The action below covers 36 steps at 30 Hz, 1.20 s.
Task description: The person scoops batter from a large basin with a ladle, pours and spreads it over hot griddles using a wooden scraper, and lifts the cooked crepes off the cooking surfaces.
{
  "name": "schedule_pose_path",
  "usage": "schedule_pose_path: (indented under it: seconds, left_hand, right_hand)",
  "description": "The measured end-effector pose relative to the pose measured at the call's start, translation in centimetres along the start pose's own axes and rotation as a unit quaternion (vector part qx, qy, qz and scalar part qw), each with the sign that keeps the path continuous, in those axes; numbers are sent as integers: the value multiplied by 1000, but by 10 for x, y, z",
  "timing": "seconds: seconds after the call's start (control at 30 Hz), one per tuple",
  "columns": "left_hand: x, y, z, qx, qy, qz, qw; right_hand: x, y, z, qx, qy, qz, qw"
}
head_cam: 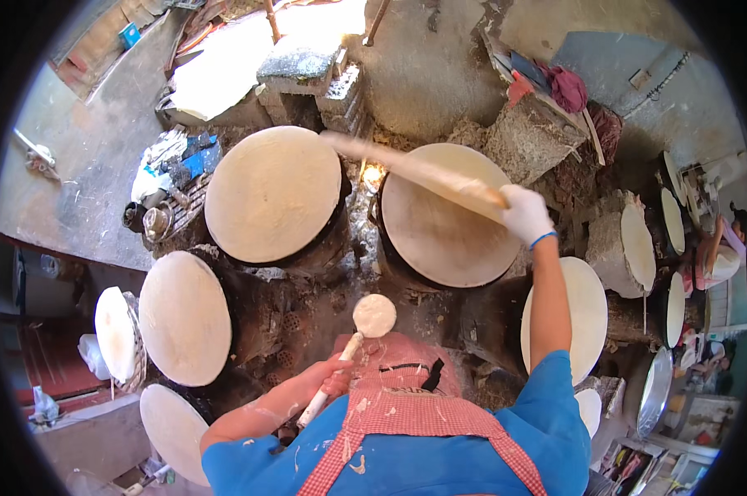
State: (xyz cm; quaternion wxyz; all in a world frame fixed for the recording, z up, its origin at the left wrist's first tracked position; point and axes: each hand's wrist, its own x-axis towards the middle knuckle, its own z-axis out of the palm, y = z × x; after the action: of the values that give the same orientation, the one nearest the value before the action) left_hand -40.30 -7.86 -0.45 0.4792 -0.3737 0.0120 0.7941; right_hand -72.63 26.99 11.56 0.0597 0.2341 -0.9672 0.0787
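My left hand [335,375] grips the white handle of a ladle, whose round bowl [374,315] is filled with pale batter and sits in front of my apron. A white glove covers my right hand [525,214], which is closed around the end of a long wooden stick or flat paddle [423,173]. Blurred, the wood slants across the upper part of a round griddle [454,248]; contact with the surface cannot be told. A thin, pale layer covers the left round griddle [274,192]. Between the two, a small flame [373,173] glows.
Pale round griddles stand at my left [185,319] and beyond my right forearm [584,316]. Concrete blocks [305,68] rise behind the stoves. A metal grate [187,208] with clutter lies at the upper left. Another person [723,260] is at the far right, near more round griddles [638,245].
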Motion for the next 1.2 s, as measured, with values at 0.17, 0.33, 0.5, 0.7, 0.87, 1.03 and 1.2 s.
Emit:
schedule_pose_path:
  seconds: [0.17, 0.33, 0.5, 0.7, 0.87, 1.03, 1.2]
  left_hand:
    - [-6, 40, 26, 0, 28, -16, 999]
    - [-9, 32, 27, -45, 26, 48, 997]
    - [-3, -25, 3, -7, 67, 43, 997]
    - [58, -31, 21, 10, 13, -184, 983]
    - [101, -112, 62, -10, 3, -162, 987]
    - [132, -157, 93, -27, 55, -215, 975]
    - [121, -161, 105, 18, 78, -198, 977]
  right_hand:
    - [16, 40, -34, 52, 48, 125, 990]
    - [-17, 102, -52, 224, 178, 289, 914]
    - [-134, 160, -61, 386, 459, 319, 734]
    - [-350, 157, -75, 388, 575, 450, 562]
    - [-617, 95, -69, 407, 630, 539, 383]
    - [-818, 35, 38, 308, 685, 603, 268]
    - [-923, 30, 138, 296, 600, 710, 221]
